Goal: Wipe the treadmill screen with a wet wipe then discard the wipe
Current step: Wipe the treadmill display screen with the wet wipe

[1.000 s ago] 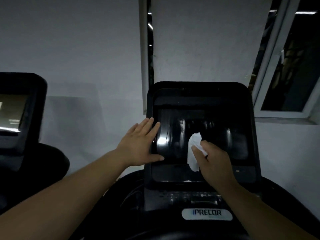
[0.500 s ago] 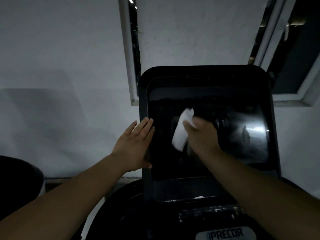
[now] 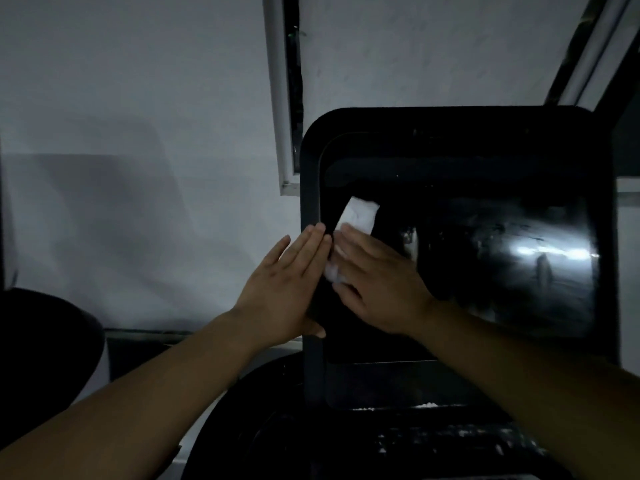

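Beside screen's left edge (image 3: 311,188), wipe (image 3: 358,214).

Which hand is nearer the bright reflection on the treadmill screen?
Right. The right hand presses the wet wipe on the screen's left part, well left of the reflection; the left hand rests farther away on the console's left edge.

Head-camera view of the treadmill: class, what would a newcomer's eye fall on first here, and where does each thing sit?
First, the crumpled white wet wipe, bright against the glossy black treadmill screen, pressed flat under the right hand near the screen's left side. Next, the left hand lies open against the left edge of the black console frame. Last, a white glare streak shines on the screen's right part.
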The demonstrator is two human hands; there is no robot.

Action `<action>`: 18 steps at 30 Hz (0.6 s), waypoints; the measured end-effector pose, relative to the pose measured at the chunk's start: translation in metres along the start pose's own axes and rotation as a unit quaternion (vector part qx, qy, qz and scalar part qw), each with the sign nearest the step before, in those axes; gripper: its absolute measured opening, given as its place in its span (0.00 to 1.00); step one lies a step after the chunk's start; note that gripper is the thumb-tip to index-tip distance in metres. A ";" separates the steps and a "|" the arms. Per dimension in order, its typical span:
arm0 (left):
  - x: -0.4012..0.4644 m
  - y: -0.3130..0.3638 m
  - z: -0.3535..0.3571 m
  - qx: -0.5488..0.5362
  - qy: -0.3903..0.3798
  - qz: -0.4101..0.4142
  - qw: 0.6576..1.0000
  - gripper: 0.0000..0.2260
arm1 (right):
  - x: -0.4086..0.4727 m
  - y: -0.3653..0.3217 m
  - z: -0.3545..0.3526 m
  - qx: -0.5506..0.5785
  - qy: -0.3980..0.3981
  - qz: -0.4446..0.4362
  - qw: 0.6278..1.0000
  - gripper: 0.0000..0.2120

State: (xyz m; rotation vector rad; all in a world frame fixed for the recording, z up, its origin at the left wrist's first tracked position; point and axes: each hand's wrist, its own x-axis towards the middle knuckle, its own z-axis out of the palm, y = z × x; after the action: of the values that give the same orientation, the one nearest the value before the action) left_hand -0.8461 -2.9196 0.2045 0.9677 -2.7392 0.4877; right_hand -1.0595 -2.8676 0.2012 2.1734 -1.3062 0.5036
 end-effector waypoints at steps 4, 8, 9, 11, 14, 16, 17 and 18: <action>0.000 -0.002 0.002 0.004 0.003 0.003 1.000 0.64 | -0.068 -0.031 0.021 0.031 -0.007 -0.061 0.998 0.19; 0.000 -0.001 0.003 -0.003 -0.008 0.005 1.000 0.65 | -0.108 -0.046 0.032 0.063 -0.012 -0.109 0.992 0.14; 0.000 0.000 0.002 -0.004 -0.007 0.004 1.000 0.65 | -0.105 -0.045 0.029 0.064 -0.008 -0.110 0.992 0.12; 0.000 0.001 0.002 -0.007 -0.002 0.005 1.000 0.65 | -0.093 -0.043 0.024 0.066 0.007 -0.096 0.993 0.12; 0.000 0.000 0.002 -0.011 -0.004 0.003 1.000 0.65 | -0.073 -0.038 0.016 0.069 0.014 -0.054 0.996 0.18; 0.000 0.000 0.002 -0.015 -0.002 0.001 1.000 0.65 | -0.061 -0.032 0.016 0.066 0.029 -0.047 0.996 0.19; 0.000 0.000 0.002 -0.016 -0.001 0.000 1.000 0.65 | -0.053 -0.025 0.016 0.061 0.036 -0.050 0.996 0.19; 0.000 0.000 0.002 -0.017 0.000 -0.002 1.000 0.65 | -0.042 -0.014 0.015 0.053 0.038 -0.053 0.996 0.19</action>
State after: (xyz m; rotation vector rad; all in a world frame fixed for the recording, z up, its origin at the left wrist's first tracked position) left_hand -0.8462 -2.9205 0.2032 0.9640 -2.7352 0.4404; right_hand -1.0662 -2.8429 0.1619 2.2725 -1.1413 0.6202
